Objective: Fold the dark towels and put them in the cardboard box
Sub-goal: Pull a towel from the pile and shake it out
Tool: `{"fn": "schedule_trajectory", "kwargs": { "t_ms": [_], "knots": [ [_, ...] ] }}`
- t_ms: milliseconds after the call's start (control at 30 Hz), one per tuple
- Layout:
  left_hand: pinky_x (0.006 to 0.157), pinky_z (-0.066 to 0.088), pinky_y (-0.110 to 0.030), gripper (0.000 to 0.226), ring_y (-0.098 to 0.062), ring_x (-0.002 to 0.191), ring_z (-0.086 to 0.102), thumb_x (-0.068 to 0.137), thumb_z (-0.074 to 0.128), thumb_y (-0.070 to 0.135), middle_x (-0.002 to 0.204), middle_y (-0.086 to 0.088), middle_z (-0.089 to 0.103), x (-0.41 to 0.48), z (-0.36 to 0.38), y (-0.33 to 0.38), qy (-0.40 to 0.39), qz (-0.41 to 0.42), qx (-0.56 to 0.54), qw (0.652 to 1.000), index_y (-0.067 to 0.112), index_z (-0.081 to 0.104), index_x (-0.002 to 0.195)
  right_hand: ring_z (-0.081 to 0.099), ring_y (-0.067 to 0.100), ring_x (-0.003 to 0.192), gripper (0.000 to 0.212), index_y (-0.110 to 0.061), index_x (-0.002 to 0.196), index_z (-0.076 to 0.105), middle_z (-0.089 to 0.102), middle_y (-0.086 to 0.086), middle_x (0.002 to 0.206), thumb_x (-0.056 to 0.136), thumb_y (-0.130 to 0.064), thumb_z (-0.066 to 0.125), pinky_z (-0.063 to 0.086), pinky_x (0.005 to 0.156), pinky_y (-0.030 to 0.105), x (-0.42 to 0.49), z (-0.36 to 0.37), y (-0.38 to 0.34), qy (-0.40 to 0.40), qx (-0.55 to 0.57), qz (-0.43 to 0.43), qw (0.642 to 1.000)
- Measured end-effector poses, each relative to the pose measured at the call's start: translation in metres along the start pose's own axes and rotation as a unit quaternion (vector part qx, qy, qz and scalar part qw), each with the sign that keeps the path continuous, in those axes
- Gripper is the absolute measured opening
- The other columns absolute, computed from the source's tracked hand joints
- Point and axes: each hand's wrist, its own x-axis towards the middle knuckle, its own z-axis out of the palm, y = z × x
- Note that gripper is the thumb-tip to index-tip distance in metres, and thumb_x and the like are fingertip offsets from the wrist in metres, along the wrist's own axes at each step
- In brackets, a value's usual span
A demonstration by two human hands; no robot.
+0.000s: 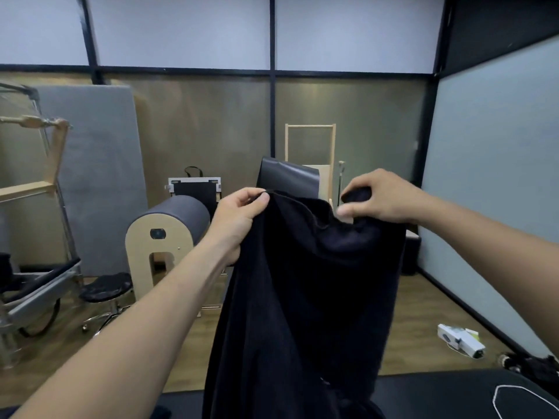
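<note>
One dark towel (pixel 302 282) is held up, unfolded, hanging above a dark padded surface (pixel 438 391). Its top edge is pinched by the left hand (pixel 239 219) and bunched in the right hand (pixel 378 198). Folding appears barely begun; no cardboard box is seen.

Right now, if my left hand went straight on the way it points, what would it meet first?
Probably the black upright pad beyond the dark towel your left hand pinches, though depth is unclear.
</note>
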Motion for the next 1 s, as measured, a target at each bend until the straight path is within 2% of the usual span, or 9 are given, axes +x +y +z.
{"fn": "schedule_trajectory", "kwargs": {
  "t_ms": [167,267,333,500,633,700,767,900,1000],
  "knots": [
    [0.07,0.051,-0.02,0.005,-0.006,0.075,0.063,0.089,0.069,0.005,0.083,-0.003,0.071,-0.007,0.046,0.02,-0.09,0.117,0.177,0.973,0.007,0.073,0.09,0.063,0.002,0.088,0.05,-0.027,0.099,0.071,0.071,-0.012,0.093,0.066,-0.066,0.072,0.049,0.08,0.024,-0.002,0.021,-0.046,-0.035,0.065,-0.086,0.993],
    [0.065,0.046,-0.016,0.003,-0.003,0.065,0.056,0.087,0.072,0.006,0.074,0.0,0.066,-0.008,0.051,0.027,-0.08,0.158,0.209,0.962,0.004,0.071,0.089,0.06,0.018,0.079,0.021,-0.016,0.089,0.069,0.065,-0.003,0.077,0.079,-0.034,0.069,0.045,0.069,0.03,0.003,0.022,-0.046,-0.005,-0.001,-0.105,0.994],
    [0.068,0.047,-0.024,0.008,-0.007,0.069,0.056,0.085,0.075,0.011,0.076,-0.002,0.065,-0.007,0.041,0.02,-0.103,0.14,0.235,0.956,0.008,0.068,0.089,0.058,0.022,0.077,0.006,-0.018,0.082,0.067,0.06,-0.003,0.073,0.081,-0.021,0.062,0.045,0.067,0.033,0.004,0.011,-0.043,0.026,-0.037,-0.113,0.993],
    [0.088,0.056,-0.036,0.017,-0.014,0.092,0.07,0.087,0.074,0.015,0.098,-0.002,0.074,-0.019,0.024,-0.017,-0.189,0.024,0.278,0.942,0.013,0.068,0.103,0.059,0.029,0.092,0.032,-0.038,0.104,0.07,0.056,-0.003,0.099,0.081,-0.019,0.058,0.051,0.078,0.042,0.005,-0.009,-0.056,0.081,-0.175,-0.167,0.967],
    [0.072,0.058,-0.03,0.008,-0.014,0.079,0.071,0.094,0.065,0.02,0.094,0.004,0.075,-0.036,0.011,-0.05,-0.251,-0.098,0.341,0.901,0.022,0.069,0.101,0.057,0.032,0.088,0.035,-0.037,0.109,0.069,0.054,0.0,0.103,0.084,-0.016,0.054,0.049,0.072,0.04,0.007,-0.027,-0.053,0.146,-0.215,-0.143,0.955],
    [0.064,0.057,-0.034,0.008,-0.019,0.072,0.068,0.096,0.06,0.021,0.092,0.0,0.072,-0.041,0.004,-0.067,-0.262,-0.102,0.418,0.864,0.026,0.065,0.096,0.058,0.032,0.089,0.036,-0.038,0.108,0.069,0.054,-0.001,0.103,0.085,-0.016,0.053,0.047,0.072,0.039,0.009,-0.029,-0.048,0.167,-0.22,-0.12,0.954],
    [0.074,0.059,-0.041,0.013,-0.02,0.079,0.068,0.094,0.056,0.024,0.088,0.0,0.071,-0.032,-0.011,-0.072,-0.196,-0.054,0.485,0.851,0.03,0.065,0.086,0.058,0.033,0.093,0.035,-0.038,0.108,0.069,0.054,-0.001,0.103,0.085,-0.018,0.053,0.047,0.075,0.038,0.011,-0.031,-0.037,0.169,-0.221,-0.079,0.957],
    [0.073,0.049,-0.035,0.024,-0.019,0.086,0.065,0.1,0.049,0.015,0.088,-0.001,0.071,-0.011,-0.029,-0.038,-0.018,0.002,0.294,0.956,0.024,0.071,0.096,0.059,0.034,0.088,0.013,-0.03,0.087,0.066,0.064,0.003,0.096,0.077,-0.027,0.059,0.054,0.079,0.038,0.008,-0.036,-0.009,0.056,-0.248,0.091,0.963],
    [0.079,0.052,-0.03,0.026,-0.018,0.096,0.066,0.099,0.047,0.009,0.097,-0.002,0.072,-0.001,-0.011,-0.005,-0.03,0.046,0.272,0.961,0.02,0.071,0.101,0.061,0.022,0.088,0.031,-0.03,0.088,0.066,0.068,-0.005,0.094,0.068,-0.049,0.079,0.053,0.082,0.031,0.005,-0.029,-0.011,-0.092,-0.238,0.096,0.962]
  ]
}}
